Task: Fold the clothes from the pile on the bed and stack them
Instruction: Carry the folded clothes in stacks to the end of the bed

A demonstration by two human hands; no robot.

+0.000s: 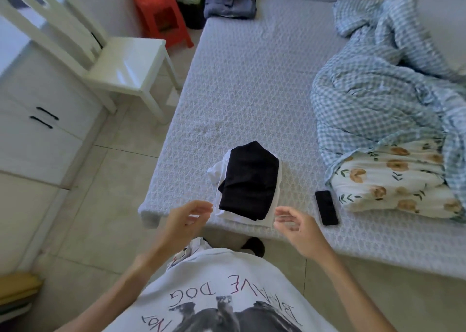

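Your left hand (187, 219) and right hand (293, 222): fingers loosely spread, empty | black garment (248, 180) on stack (223, 166): soft, light, floppy; you needed to lift under both long edges.

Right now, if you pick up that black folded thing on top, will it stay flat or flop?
The black garment would probably flop and unfold, since it looks like soft cloth. It likely feels light. It may slide off the white clothes underneath, as it sits loosely on top.

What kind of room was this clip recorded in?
Most likely a home bedroom: a bed with a rumpled checked quilt and a floral pillow, plus white cupboards alongside.
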